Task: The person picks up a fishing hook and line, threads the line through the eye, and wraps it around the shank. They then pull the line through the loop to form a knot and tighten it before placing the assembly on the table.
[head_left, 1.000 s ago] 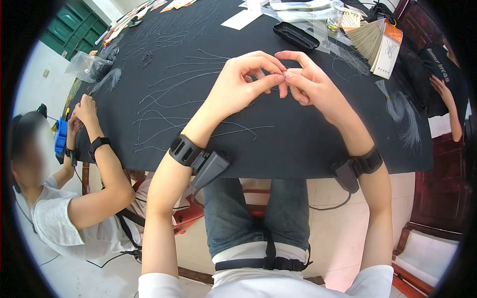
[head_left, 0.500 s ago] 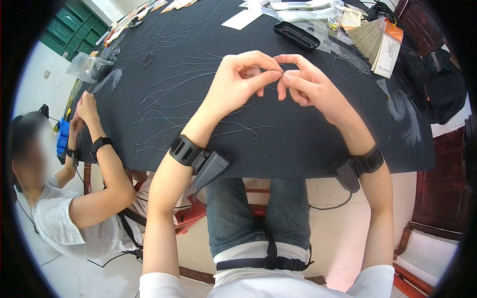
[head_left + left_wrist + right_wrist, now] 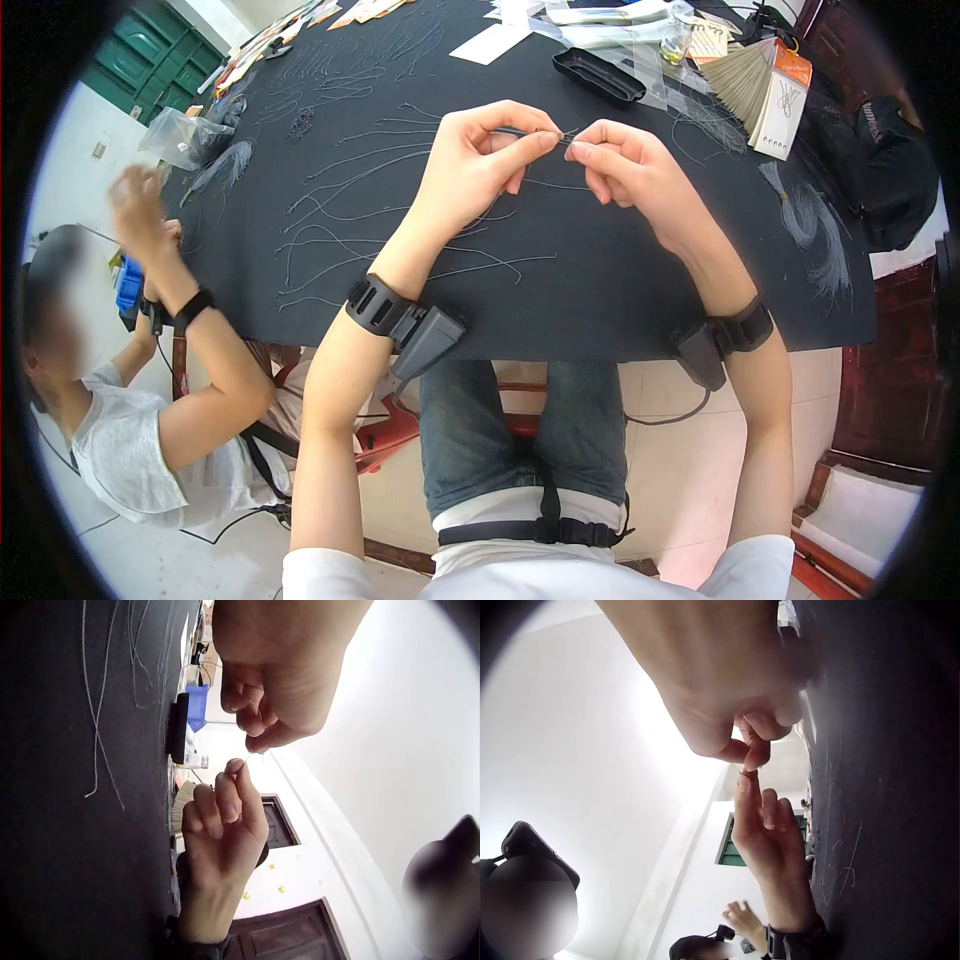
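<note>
Fine dark strand spans the small gap between the fingertips, above the bench. Left hand pinches one end between thumb and finger; right hand pinches the other. Matte black cloth covers the bench. Thin grey cords lie in loose curves leftward; beyond sits an oblong, smooth black case; rightward, a wavy, glossy fibre bundle.

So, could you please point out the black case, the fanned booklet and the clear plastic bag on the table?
Black case (image 3: pixel 598 76): head view, middle of its hollow.
Fanned booklet (image 3: pixel 738 82): head view, its spread pages.
Clear plastic bag (image 3: pixel 183 141): head view, its crumpled side.
</note>
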Tool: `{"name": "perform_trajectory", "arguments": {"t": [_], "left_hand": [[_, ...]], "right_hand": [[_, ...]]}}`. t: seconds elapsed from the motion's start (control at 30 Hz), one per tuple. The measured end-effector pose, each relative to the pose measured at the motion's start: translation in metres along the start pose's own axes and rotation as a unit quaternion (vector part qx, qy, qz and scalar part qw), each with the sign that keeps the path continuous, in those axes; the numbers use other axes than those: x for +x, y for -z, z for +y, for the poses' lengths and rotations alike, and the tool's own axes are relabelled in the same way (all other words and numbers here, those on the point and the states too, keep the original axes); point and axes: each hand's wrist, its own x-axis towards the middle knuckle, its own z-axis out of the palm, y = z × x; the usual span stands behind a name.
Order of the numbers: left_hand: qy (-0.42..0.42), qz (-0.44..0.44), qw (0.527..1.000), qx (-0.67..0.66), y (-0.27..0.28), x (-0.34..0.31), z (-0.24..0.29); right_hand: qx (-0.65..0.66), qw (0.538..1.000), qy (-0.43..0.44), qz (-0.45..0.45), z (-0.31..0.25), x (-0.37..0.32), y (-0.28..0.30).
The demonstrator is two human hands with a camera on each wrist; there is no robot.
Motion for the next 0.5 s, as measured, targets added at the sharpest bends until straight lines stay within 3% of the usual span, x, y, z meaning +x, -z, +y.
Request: {"name": "perform_trajectory", "arguments": {"t": [0.13,0.4,0.5], "left_hand": [[-0.023,-0.006,0.999,0.027,-0.001,-0.001,-0.001],[0.045,0.028,0.999,0.000,0.002,-0.003,0.013],[0.090,0.055,0.994,-0.018,0.012,-0.001,0.013]], "right_hand": [[0.058,0.998,0.016,0.021,0.001,0.000,0.003],[0.096,0.994,0.037,0.043,-0.001,-0.001,0.005],[-0.025,0.982,0.023,0.187,0.009,0.004,0.009]]}}
